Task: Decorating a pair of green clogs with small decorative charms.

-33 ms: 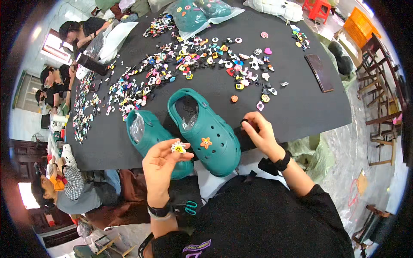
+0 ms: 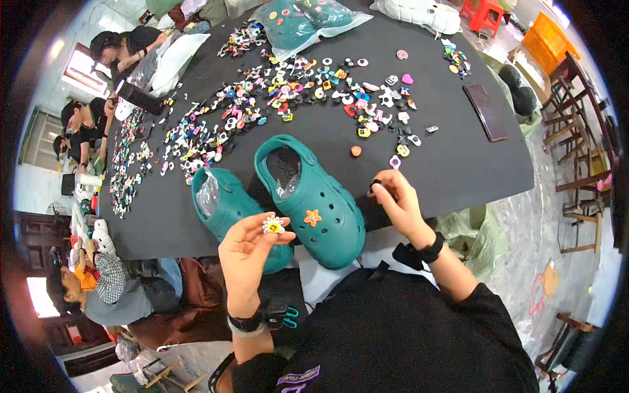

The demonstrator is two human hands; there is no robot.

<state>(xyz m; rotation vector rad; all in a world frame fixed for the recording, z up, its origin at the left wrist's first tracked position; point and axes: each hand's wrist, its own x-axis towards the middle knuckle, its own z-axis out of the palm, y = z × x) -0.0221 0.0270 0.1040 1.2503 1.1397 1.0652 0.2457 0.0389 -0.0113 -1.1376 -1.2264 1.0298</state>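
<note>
My left hand [image 2: 244,257] pinches a white-and-yellow daisy shoe charm [image 2: 273,225], held up over the front of the left clog. Closed at the fingertips, my right hand [image 2: 400,202] grips a small black piece [image 2: 375,185] whose kind I cannot make out. It is just right of the right clog [image 2: 337,239], a green one with holes and an orange starfish charm [image 2: 312,217] fixed on its top. The matching left clog [image 2: 219,180] lies beside it, partly covered by my left hand. Clear plastic shows inside both clogs.
Many loose colourful charms [image 2: 229,118] spread over the black table [image 2: 445,170]. A dark phone-like slab [image 2: 485,111] lies at the right. A plastic bag of green clogs [image 2: 304,26] sits at the far edge. Several other people work along the left side.
Both hands stay almost in place with the same pieces. The right hand's small black piece has shifted slightly to the right.
</note>
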